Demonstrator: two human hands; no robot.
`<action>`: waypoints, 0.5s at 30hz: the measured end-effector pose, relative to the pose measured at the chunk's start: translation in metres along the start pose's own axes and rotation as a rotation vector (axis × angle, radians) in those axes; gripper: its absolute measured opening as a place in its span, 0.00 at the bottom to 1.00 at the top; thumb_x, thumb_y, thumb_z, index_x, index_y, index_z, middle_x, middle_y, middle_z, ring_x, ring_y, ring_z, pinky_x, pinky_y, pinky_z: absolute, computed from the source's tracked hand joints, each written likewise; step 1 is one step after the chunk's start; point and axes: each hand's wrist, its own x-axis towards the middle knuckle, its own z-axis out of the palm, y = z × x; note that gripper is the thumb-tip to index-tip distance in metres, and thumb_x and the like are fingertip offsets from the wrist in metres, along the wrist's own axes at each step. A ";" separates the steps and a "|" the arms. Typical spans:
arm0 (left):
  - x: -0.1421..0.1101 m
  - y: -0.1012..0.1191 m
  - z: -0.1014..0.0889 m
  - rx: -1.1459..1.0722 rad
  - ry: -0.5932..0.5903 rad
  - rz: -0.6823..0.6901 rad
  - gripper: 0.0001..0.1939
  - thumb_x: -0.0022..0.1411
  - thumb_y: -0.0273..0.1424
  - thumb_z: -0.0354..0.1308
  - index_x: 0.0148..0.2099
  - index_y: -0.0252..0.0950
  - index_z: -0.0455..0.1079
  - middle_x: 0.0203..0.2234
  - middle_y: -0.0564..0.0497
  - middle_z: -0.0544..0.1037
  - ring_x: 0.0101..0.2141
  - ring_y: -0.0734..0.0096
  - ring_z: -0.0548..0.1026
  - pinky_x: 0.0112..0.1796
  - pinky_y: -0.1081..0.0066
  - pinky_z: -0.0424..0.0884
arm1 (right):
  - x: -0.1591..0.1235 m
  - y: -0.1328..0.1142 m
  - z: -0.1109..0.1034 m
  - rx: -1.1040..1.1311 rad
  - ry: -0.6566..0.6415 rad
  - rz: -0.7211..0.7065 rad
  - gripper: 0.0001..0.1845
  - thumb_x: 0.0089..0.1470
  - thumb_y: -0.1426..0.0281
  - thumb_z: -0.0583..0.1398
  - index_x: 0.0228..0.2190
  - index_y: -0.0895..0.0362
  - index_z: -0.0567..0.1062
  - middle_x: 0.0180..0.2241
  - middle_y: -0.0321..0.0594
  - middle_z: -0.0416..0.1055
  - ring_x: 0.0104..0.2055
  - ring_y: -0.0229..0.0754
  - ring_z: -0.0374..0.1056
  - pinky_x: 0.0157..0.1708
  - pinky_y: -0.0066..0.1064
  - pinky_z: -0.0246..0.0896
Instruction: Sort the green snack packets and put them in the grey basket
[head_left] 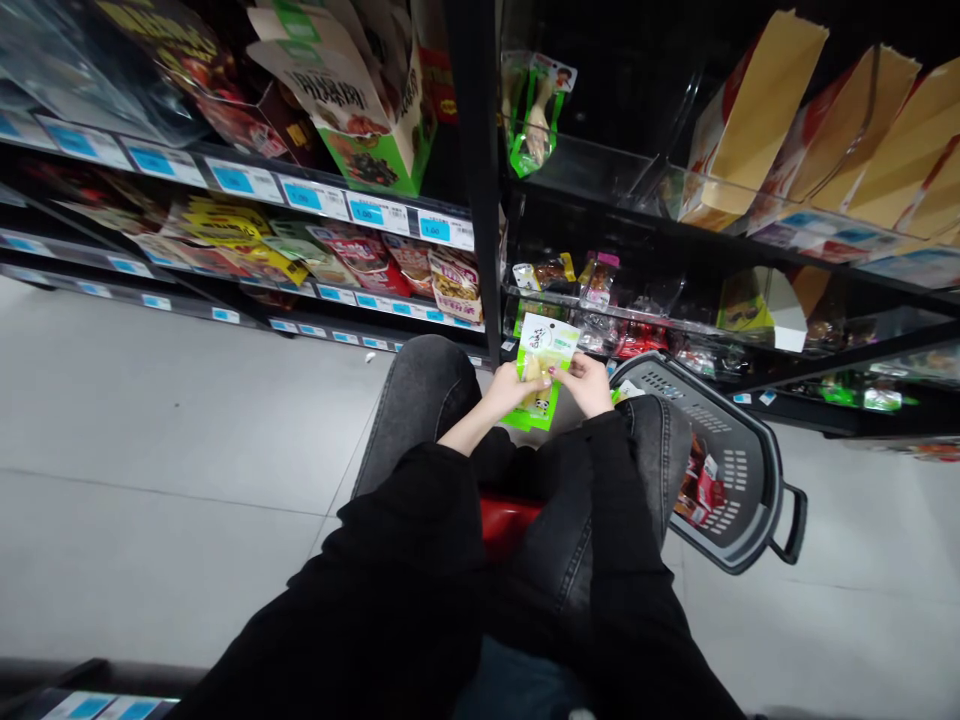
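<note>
Between my knees I hold a green-and-white snack packet (550, 342) with a clear window showing pale yellow food. My left hand (508, 391) grips its left side, the thumb laid across the front. On the right side, the fingers of my right hand (590, 384) pinch the packet near its middle. A second green edge shows below it, so there may be more than one packet. Just beyond my hands, small wrapped snacks (598, 277) sit on a low shelf.
A grey shopping basket (750, 430) with red packets (705, 490) inside stands on the floor by my right knee. Opened cardboard boxes (757, 120) fill the upper right shelf. Bagged snacks (360, 258) line the left shelves. A black post (474, 130) divides the shelving.
</note>
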 end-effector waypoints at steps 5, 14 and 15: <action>0.001 0.000 0.003 -0.001 0.014 0.023 0.19 0.41 0.36 0.65 0.37 0.30 0.74 0.33 0.44 0.79 0.38 0.58 0.75 0.40 0.65 0.69 | 0.000 0.002 -0.001 -0.031 -0.008 -0.032 0.15 0.41 0.59 0.61 0.26 0.59 0.74 0.27 0.40 0.74 0.31 0.43 0.69 0.37 0.36 0.66; 0.000 0.002 0.003 -0.054 0.030 -0.004 0.18 0.42 0.35 0.65 0.35 0.30 0.73 0.31 0.45 0.79 0.34 0.60 0.75 0.38 0.65 0.69 | 0.000 0.002 0.001 -0.086 -0.027 -0.031 0.15 0.41 0.59 0.61 0.28 0.59 0.74 0.27 0.38 0.73 0.31 0.42 0.69 0.35 0.34 0.65; -0.001 0.002 0.003 -0.043 0.028 0.008 0.17 0.43 0.35 0.64 0.35 0.30 0.73 0.31 0.45 0.78 0.35 0.60 0.75 0.38 0.65 0.69 | -0.001 0.003 0.001 -0.091 -0.023 -0.028 0.15 0.41 0.59 0.61 0.28 0.59 0.74 0.27 0.39 0.73 0.31 0.42 0.69 0.35 0.34 0.65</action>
